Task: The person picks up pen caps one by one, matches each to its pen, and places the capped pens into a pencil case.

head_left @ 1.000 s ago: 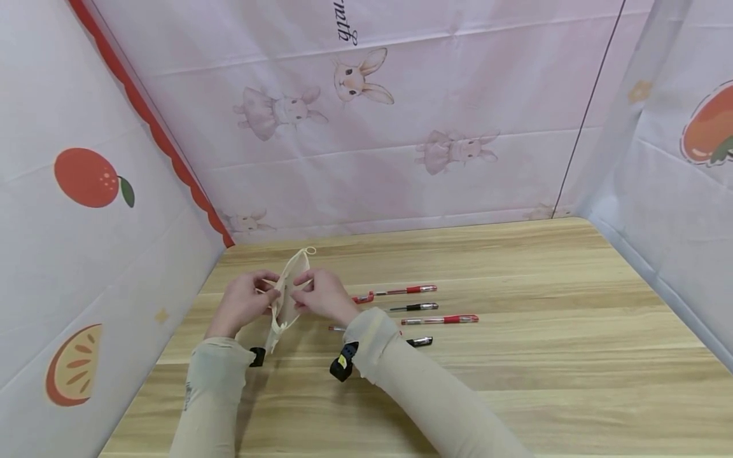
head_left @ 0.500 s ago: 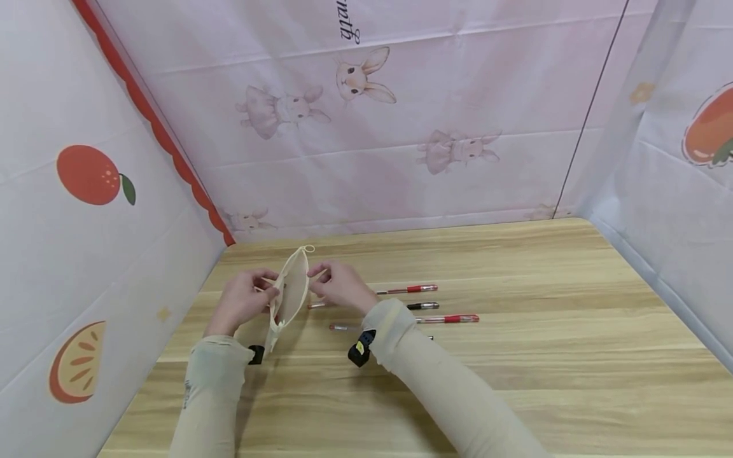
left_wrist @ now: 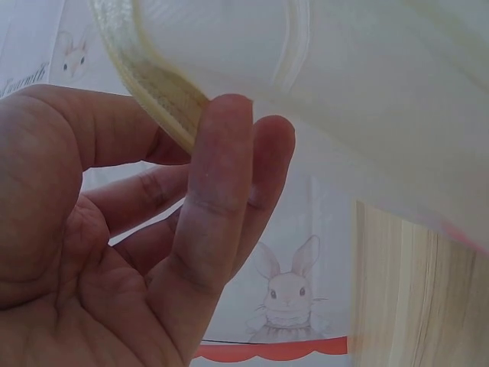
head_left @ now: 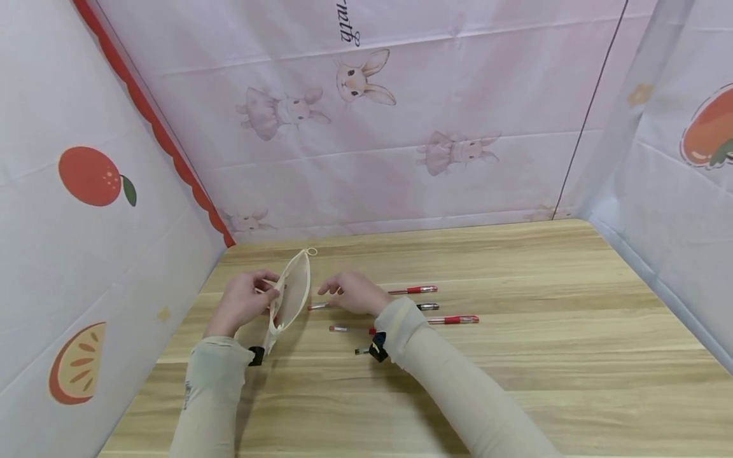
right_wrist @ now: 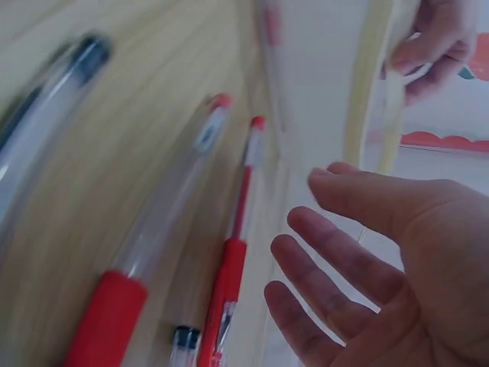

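My left hand (head_left: 243, 299) pinches one edge of a translucent pouch (head_left: 296, 286) with a cream zipper rim, held upright with its mouth gaping. In the left wrist view, thumb and fingers meet at the zipper edge (left_wrist: 172, 95). Something red shows faintly through the lower part of the pouch. Just right of it, my right hand (head_left: 356, 294) hovers over the pens with fingers loosely spread and nothing in them. Below the hand in the right wrist view lie a red pen (right_wrist: 229, 267), another red-gripped pen (right_wrist: 111, 313) and a dark-tipped pen (right_wrist: 46, 115).
A red pen (head_left: 420, 289), a black-capped pen (head_left: 428, 306) and another red pen (head_left: 460, 319) lie side by side, partly hidden by the right hand and sleeve. Printed cloth walls (head_left: 366, 159) enclose the wooden table (head_left: 572, 356) at the back and sides.
My right hand has let go of the pouch's edge and moved right, over the pens. The pouch mouth has widened. The left hand keeps its pinch in the same spot.
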`<state>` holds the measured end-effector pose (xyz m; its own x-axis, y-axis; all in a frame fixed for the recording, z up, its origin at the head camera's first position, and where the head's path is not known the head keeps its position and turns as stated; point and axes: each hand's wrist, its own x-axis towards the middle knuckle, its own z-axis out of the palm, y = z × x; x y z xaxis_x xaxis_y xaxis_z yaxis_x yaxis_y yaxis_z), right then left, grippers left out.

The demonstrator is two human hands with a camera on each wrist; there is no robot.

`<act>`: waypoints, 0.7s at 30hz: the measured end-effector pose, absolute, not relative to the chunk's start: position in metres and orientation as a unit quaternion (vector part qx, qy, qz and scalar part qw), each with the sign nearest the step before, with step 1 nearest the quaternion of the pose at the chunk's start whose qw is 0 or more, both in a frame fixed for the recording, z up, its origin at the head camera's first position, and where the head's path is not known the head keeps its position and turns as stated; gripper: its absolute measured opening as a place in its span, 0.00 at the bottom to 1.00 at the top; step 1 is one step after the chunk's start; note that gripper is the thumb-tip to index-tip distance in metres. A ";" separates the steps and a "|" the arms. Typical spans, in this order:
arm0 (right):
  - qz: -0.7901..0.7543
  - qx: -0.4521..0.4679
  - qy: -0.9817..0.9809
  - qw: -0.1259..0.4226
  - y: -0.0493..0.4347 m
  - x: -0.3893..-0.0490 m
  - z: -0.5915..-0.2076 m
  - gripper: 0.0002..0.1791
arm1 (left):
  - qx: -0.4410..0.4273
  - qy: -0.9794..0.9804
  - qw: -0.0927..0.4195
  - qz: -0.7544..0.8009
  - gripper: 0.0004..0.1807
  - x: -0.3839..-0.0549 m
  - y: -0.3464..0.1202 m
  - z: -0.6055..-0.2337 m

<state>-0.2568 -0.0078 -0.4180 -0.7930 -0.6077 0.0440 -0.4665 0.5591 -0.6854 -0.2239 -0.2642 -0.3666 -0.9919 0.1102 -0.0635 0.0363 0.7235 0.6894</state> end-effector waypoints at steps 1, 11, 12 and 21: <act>-0.341 -0.313 0.881 0.097 -0.007 -0.257 -0.418 0.16 | 0.042 0.927 0.049 0.368 0.19 -0.224 -0.264 -0.367; -0.222 -0.331 0.915 0.068 -0.008 -0.255 -0.426 0.20 | 0.044 0.931 0.049 0.358 0.18 -0.224 -0.264 -0.369; -0.214 -0.329 0.917 0.067 -0.007 -0.255 -0.427 0.21 | 0.044 0.931 0.051 0.359 0.18 -0.224 -0.264 -0.369; -0.188 -0.308 0.930 0.069 -0.008 -0.255 -0.427 0.25 | 0.051 0.929 0.059 0.361 0.20 -0.225 -0.265 -0.369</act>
